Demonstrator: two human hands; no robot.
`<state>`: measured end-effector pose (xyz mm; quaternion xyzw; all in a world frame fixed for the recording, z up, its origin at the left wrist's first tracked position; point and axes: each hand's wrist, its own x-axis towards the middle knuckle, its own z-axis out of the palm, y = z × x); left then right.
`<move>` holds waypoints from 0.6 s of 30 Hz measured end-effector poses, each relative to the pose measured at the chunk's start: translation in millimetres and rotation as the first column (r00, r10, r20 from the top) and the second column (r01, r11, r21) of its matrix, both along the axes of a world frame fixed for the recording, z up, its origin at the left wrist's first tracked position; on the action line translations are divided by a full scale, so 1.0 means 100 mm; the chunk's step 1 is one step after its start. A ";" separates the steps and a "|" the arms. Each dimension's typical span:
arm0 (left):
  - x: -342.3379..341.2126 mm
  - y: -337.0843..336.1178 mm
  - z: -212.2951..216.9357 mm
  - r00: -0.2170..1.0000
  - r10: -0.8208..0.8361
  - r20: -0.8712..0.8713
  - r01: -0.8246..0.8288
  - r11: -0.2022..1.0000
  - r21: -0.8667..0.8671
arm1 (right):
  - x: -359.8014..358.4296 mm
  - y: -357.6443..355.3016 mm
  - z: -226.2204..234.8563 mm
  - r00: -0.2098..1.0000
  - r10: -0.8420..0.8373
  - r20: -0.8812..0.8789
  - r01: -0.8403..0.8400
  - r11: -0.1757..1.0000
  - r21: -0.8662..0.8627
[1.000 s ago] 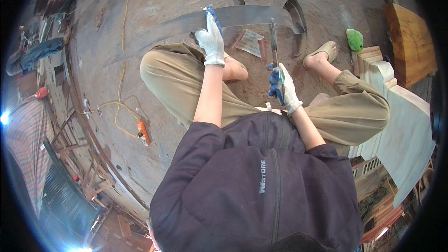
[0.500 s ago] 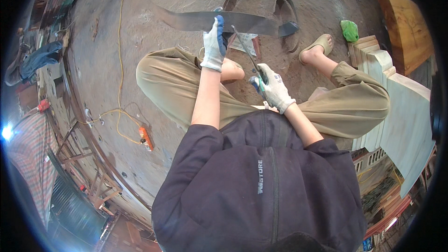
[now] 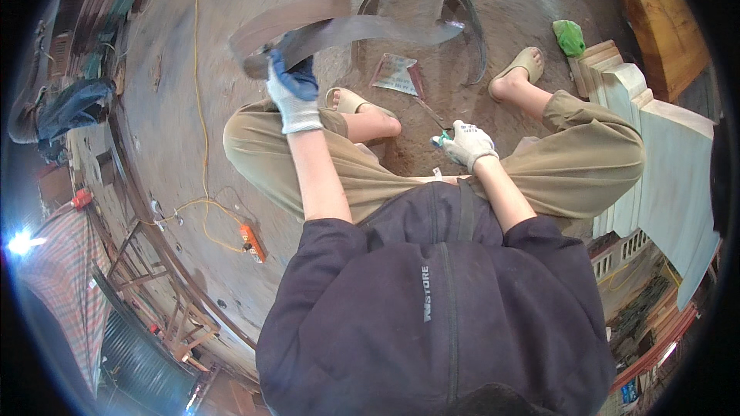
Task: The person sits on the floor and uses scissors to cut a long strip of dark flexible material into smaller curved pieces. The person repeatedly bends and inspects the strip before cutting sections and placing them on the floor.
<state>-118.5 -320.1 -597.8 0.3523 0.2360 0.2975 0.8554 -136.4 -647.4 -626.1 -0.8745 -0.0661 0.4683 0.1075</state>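
Left hand: the gloved left hand (image 3: 293, 92) is stretched forward and clamped on the near end of a long curved metal strip (image 3: 362, 28), lifting that end off the floor.
Right hand: the gloved right hand (image 3: 466, 142) sits close to the lap, fingers closed around a thin tool (image 3: 432, 117) with a blue-green handle; its slim shaft points out toward the floor. What kind of tool it is cannot be told.
Metal strip: it arcs from the left hand across to the right, blurred, its far end near a second curved band (image 3: 474, 38) standing on edge.
Floor: bare concrete (image 3: 154, 108), with a flat printed packet (image 3: 397, 75) lying just beyond the person's left sandal (image 3: 347, 100).
Around: a yellow cable (image 3: 202, 92) runs to an orange plug block (image 3: 252, 242); a green cloth (image 3: 569, 37) lies by pale stacked boards (image 3: 617, 85) on the right.
Progress: as a judgement, the work looks mid-way; the strip is picked up and the tool is in hand, but tool and strip are well apart, so nothing is being worked on the metal at this instant.
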 end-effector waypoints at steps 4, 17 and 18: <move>-0.08 0.13 0.37 0.991 0.108 0.079 -0.098 0.988 -0.119 | 0.04 -0.01 -0.05 0.999 -0.039 -0.022 0.038 0.999 -0.012; -0.20 0.19 0.37 0.980 -0.024 0.200 0.089 0.941 -0.328 | 0.06 -0.09 -0.26 0.999 0.031 -0.013 -0.030 0.992 0.126; -0.20 0.15 0.34 0.967 -0.061 0.247 0.147 0.926 -0.348 | 0.11 -0.11 -0.27 0.999 0.022 -0.031 -0.017 0.986 0.169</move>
